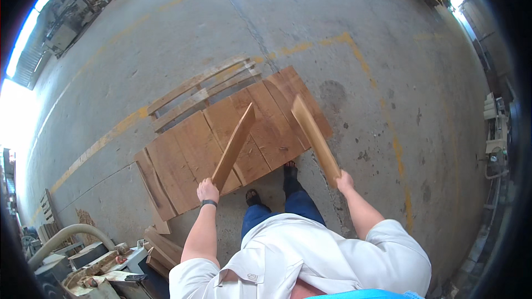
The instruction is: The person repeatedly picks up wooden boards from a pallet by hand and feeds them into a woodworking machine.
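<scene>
My left hand [208, 190] is closed round the near end of a brown wooden board [234, 147], which slants up and away to the right. On the other side, my right hand [344, 181] grips the near end of a second, paler wooden board [317, 141] that leans away to the left. Both boards are held above a low layer of wide wooden planks [185, 149] laid side by side in front of my feet. Small chips lie on these planks. The fingertips under each board are hidden.
A slatted wooden pallet [202, 91] shows beyond the planks. At lower left stands a machine [105, 271] with a thick hose [72, 233], beside stacked wood pieces [163, 249]. Yellow lines [396, 158] mark the concrete floor [443, 111]. More equipment [495, 124] lines the right edge.
</scene>
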`<state>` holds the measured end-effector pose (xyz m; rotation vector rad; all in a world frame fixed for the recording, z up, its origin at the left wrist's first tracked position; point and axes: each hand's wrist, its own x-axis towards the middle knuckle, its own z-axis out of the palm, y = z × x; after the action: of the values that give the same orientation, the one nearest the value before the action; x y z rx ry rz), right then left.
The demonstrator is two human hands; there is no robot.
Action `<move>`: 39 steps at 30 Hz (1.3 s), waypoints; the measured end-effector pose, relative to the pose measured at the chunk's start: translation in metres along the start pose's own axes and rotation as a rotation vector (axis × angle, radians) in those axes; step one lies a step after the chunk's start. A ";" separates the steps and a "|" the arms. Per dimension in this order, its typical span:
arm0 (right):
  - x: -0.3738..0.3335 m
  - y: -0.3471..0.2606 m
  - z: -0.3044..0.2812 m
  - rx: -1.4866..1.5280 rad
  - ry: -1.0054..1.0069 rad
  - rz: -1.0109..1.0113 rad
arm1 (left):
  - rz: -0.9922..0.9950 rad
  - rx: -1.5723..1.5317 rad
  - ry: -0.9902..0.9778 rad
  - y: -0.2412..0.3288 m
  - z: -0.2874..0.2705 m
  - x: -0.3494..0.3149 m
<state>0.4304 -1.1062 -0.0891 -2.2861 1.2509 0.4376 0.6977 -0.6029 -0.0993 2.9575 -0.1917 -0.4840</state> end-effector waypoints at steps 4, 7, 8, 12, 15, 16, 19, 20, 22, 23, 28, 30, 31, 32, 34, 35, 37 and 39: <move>-0.069 0.018 0.016 0.015 -0.042 0.044 | -0.070 -0.117 -0.002 -0.057 -0.017 -0.048; -0.101 0.024 0.025 0.061 0.000 0.006 | -0.163 -0.164 -0.120 -0.083 -0.030 -0.079; -0.107 0.017 0.027 0.060 0.001 -0.014 | -0.175 -0.170 -0.106 -0.095 -0.030 -0.091; -0.118 -0.004 0.034 0.228 0.003 -0.119 | -0.278 -0.233 -0.056 -0.139 -0.033 -0.146; -0.118 -0.001 0.044 0.352 -0.034 -0.133 | -0.359 -0.309 -0.031 -0.154 -0.043 -0.195; -0.115 -0.001 0.049 0.436 -0.063 -0.129 | -0.407 -0.368 -0.016 -0.160 -0.046 -0.214; -0.103 0.017 0.053 0.637 -0.059 -0.170 | -0.428 -0.446 0.120 -0.175 -0.027 -0.255; -0.111 0.013 0.053 0.619 -0.091 -0.186 | -0.445 -0.479 0.181 -0.180 -0.026 -0.279; -0.129 -0.001 0.050 0.810 -0.172 -0.222 | -0.506 -0.521 0.265 -0.188 -0.016 -0.327; -0.142 -0.006 0.052 0.910 -0.261 -0.242 | -0.556 -0.612 0.317 -0.196 -0.008 -0.347; -0.201 0.026 0.060 0.958 -0.406 -0.373 | -0.739 -1.036 0.534 -0.173 0.013 -0.437; -0.226 0.022 0.072 0.943 -0.485 -0.423 | -0.785 -1.195 0.674 -0.181 0.029 -0.477; -0.237 0.023 0.077 0.936 -0.509 -0.424 | -0.807 -1.196 0.691 -0.179 0.028 -0.494; -0.246 0.022 0.080 0.930 -0.532 -0.425 | -0.859 -1.252 0.701 -0.177 0.024 -0.511; -0.269 0.013 0.090 0.874 -0.581 -0.471 | -0.932 -1.310 0.734 -0.184 0.017 -0.543; -0.283 0.006 0.095 0.831 -0.610 -0.505 | -0.964 -1.332 0.753 -0.191 0.016 -0.560; -0.314 -0.014 0.103 0.784 -0.674 -0.552 | -1.015 -1.355 0.798 -0.206 0.019 -0.595; -0.347 -0.042 0.112 0.734 -0.739 -0.607 | -1.020 -1.513 1.031 -0.224 0.027 -0.628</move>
<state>0.2785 -0.7845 0.0019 -1.5171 0.2413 0.4348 0.1214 -0.2935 0.0329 1.2537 1.1843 0.6219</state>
